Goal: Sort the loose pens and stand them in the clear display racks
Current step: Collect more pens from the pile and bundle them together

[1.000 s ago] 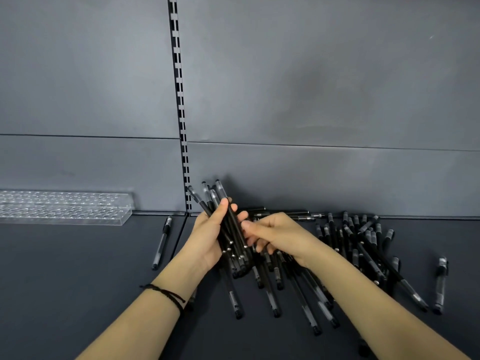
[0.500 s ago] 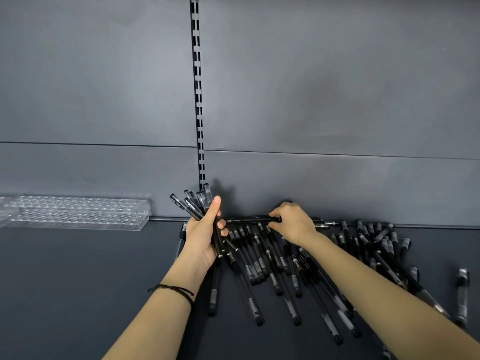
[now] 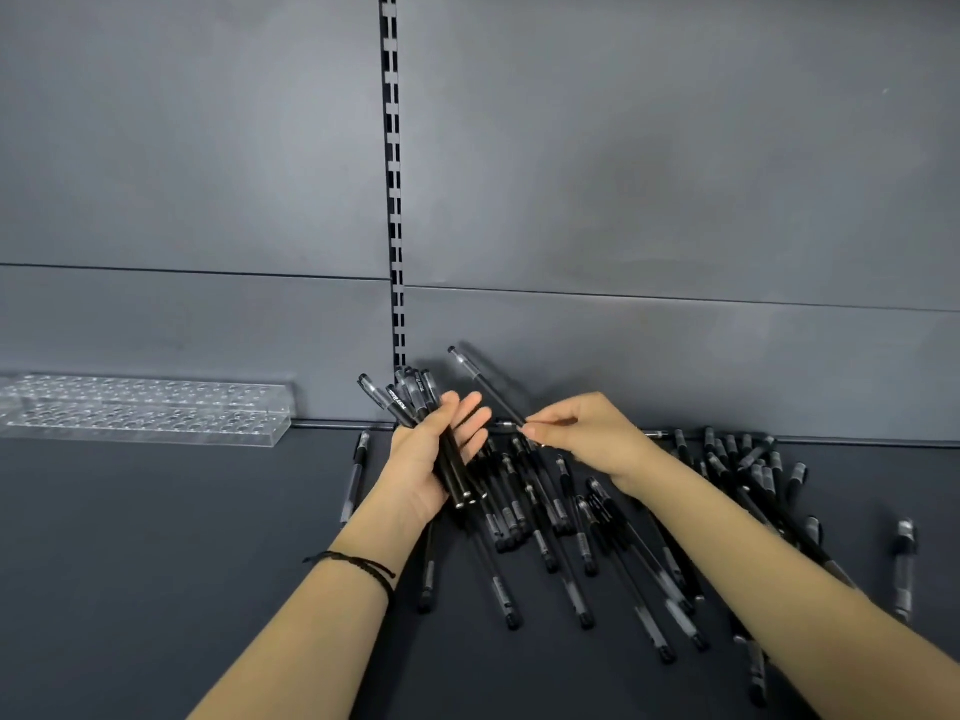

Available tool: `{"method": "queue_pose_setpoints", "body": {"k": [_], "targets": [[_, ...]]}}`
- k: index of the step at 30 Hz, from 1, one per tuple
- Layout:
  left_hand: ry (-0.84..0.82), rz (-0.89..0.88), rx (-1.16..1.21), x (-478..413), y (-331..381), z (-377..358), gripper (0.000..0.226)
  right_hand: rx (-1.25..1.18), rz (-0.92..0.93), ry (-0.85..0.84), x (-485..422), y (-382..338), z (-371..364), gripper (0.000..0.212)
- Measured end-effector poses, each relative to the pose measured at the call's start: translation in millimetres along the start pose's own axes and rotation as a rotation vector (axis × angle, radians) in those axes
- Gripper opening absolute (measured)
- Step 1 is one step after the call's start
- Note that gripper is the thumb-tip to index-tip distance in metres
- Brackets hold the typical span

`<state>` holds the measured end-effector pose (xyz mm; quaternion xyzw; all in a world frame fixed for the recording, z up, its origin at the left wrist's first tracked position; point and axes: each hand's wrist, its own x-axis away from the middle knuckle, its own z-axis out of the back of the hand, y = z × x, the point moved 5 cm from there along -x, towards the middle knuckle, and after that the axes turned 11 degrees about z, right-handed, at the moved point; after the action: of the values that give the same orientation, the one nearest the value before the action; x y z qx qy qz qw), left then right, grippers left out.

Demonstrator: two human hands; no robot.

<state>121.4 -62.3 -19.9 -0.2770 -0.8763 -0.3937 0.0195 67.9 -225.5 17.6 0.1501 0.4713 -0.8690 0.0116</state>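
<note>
Lifted off the pile (image 3: 545, 511), one pen (image 3: 485, 384) is now pinched in the right hand (image 3: 587, 439); the left hand (image 3: 426, 459) grips a bundle of pens (image 3: 410, 397), perhaps eight.

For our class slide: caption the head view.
Left hand grips a pen bundle; right hand pinches one pen above the pile.

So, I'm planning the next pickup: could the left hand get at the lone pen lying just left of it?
Probably not yet. The lone pen lies uncovered on the shelf beside the left hand, but that hand's fingers hold a bundle of pens.
</note>
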Motion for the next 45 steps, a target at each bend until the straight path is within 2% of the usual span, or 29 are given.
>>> {"method": "queue_pose_setpoints", "body": {"k": [6,12,16,20,23,26,28,32,38,45], "targets": [[-0.131,-0.007,-0.063,9.0,-11.6,-16.4,0.024,-0.127,0.014,-0.093,19.3,-16.3,-5.5,0.024],[-0.153,0.084,-0.148,17.9,-24.5,-26.8,0.018,-0.019,0.052,-0.299,39.2,-16.6,3.9,0.017],[-0.196,0.095,-0.057,23.8,-17.0,-31.5,0.021,-0.100,0.033,-0.154,50.9,-7.0,36.8,0.021],[-0.189,0.135,-0.143,28.0,-19.1,-34.3,0.022,0.022,0.003,-0.079,59.8,15.0,75.8,0.014],[-0.169,0.173,-0.199,32.4,-35.4,-43.4,0.018,0.078,-0.015,0.055,66.0,36.1,107.0,0.008],[-0.164,0.225,-0.182,35.8,-53.7,-56.4,0.009,0.289,-0.010,0.132,69.1,54.8,116.9,0.023],[-0.157,0.243,-0.179,35.1,-64.0,-64.4,0.009,0.463,-0.005,0.078,69.8,57.9,110.6,0.029],[-0.139,0.225,-0.204,29.5,-78.5,-69.2,0.010,0.640,-0.020,-0.057,70.7,56.1,96.4,0.023],[-0.154,0.182,-0.232,26.0,-78.3,-67.0,0.010,0.824,-0.065,-0.004,70.4,49.7,103.0,0.032],[-0.150,0.138,-0.288,28.0,-80.9,-68.6,0.012,0.893,-0.194,-0.079,71.7,50.6,93.8,0.054]]}}
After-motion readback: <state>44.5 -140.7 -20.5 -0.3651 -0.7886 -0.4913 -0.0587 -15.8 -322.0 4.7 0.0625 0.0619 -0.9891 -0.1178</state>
